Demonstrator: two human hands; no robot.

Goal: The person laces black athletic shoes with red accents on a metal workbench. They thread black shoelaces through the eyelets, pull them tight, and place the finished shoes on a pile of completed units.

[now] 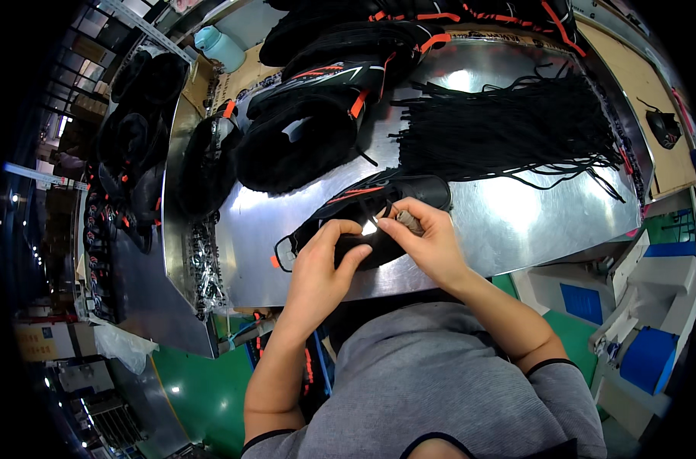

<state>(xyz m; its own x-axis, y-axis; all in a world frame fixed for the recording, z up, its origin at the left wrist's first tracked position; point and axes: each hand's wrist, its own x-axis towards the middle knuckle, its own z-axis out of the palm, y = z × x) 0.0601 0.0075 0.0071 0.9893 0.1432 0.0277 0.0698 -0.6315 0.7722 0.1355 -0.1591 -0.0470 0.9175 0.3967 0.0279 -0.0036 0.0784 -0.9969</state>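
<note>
- Black, orange-striped shoe: its thin black lace looks unfinished.
- At the shoe: left hand parted; right hand narrow, grip unclear.
- Beyond the shoe: loose black cords, seemingly unused.

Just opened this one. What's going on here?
A person has both hands at a black shoe with orange trim lying on a metal table. The left hand is at the near side of the shoe, thumb and forefinger apart; the right hand has its fingertips near the lacing area, though whether they pinch a lace is hard to tell. A pile of black laces lies farther right, and more black shoes sit beyond, to the left.
</note>
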